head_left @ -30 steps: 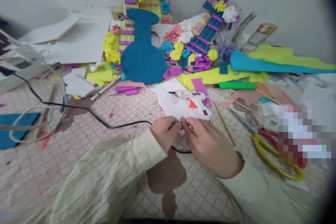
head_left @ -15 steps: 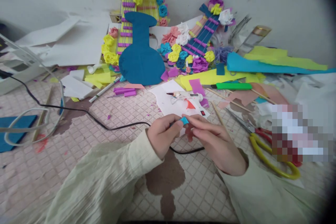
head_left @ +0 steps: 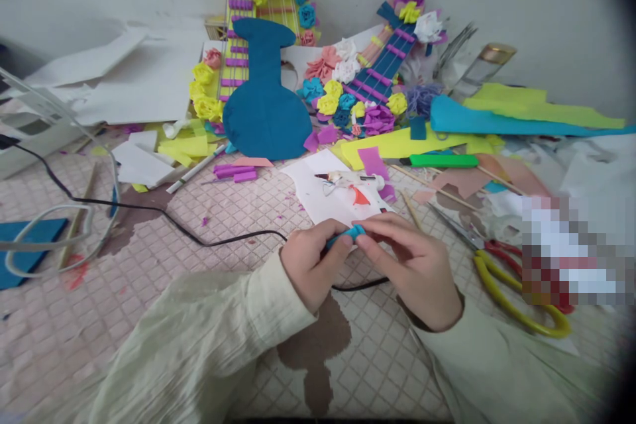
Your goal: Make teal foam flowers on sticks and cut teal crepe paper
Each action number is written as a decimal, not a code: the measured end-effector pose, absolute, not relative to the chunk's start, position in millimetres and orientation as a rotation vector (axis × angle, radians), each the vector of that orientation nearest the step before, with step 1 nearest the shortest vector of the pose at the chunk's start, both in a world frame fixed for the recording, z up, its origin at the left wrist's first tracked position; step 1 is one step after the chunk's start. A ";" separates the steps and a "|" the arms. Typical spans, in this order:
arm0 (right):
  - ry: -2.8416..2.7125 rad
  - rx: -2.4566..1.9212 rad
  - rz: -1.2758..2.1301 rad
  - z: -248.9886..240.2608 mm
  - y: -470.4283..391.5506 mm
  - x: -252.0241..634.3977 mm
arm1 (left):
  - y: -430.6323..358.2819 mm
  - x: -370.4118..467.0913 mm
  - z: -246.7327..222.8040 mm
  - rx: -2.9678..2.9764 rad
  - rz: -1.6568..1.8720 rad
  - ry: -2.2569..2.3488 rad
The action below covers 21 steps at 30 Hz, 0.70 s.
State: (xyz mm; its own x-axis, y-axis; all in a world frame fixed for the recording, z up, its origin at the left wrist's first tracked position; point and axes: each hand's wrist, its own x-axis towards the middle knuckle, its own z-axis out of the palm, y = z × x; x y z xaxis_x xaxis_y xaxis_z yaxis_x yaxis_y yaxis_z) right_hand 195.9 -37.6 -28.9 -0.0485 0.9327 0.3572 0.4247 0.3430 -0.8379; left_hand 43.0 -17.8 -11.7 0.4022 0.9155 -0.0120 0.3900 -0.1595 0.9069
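Between both hands is a small piece of blue crepe paper [head_left: 354,232], partly covered by fingers. My left hand [head_left: 311,262] pinches it from the left, thumb on top. From the right, my right hand [head_left: 415,265] grips its other end with thumb and fingertips. Just beyond the hands, a white glue gun [head_left: 352,180] lies on a sheet of white paper [head_left: 311,175]. Behind that, a dark blue guitar-shaped cutout [head_left: 268,119] leans upright against a yellow paper instrument decorated with paper flowers.
Scissors with red and yellow handles [head_left: 497,291] lie right of my right hand. A green cutter [head_left: 442,160] and wooden sticks rest behind them. A black cord [head_left: 183,228] crosses the table. At the back stands a flower-covered blue instrument [head_left: 385,73]; purple paper rolls [head_left: 236,172] lie left.
The fingers have shifted on the blue paper, and more of it shows between them. My right thumb now presses on it from the near side.
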 end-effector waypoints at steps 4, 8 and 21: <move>-1.625 -1.252 0.622 -27.4 -37.5 195.0 | -16.3 42.6 -13.9 1.750 0.720 1.143; -1.642 -1.254 0.545 -25.6 -38.2 193.7 | -15.8 42.4 -15.5 1.768 0.720 1.162; -1.751 -1.260 0.366 -24.4 -39.1 192.2 | -16.0 43.4 -16.2 1.772 0.706 1.179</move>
State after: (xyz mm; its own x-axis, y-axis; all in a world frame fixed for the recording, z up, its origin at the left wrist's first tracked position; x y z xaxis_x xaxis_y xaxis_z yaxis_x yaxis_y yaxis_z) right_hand 192.2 -39.1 -24.4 -0.0552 0.8640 0.5004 0.5916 0.4320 -0.6807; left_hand 43.4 -16.0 -16.2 0.3906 0.9205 -0.0078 0.4273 -0.1738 0.8872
